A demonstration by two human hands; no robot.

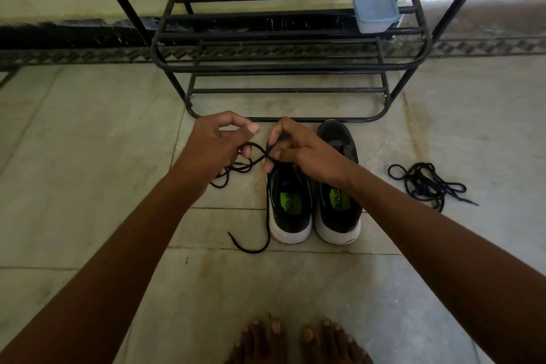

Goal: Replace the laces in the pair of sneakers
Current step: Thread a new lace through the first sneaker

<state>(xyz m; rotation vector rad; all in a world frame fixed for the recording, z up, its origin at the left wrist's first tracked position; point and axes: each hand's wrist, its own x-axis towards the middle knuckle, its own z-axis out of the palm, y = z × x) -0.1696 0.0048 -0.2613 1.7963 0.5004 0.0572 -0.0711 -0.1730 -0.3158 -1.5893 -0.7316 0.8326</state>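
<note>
Two dark sneakers with white soles stand side by side on the floor, heels toward me: the left sneaker and the right sneaker. My left hand and my right hand are above the left sneaker's front, each pinching a black lace that crosses between them. One end of this lace trails down past the left sneaker to the floor. Loops of it lie under my left hand. My right hand hides the left sneaker's eyelets.
A loose bundle of black laces lies on the tiles to the right of the sneakers. A black metal shoe rack stands just beyond them, with a lidded plastic box on its shelf. My bare toes show at the bottom.
</note>
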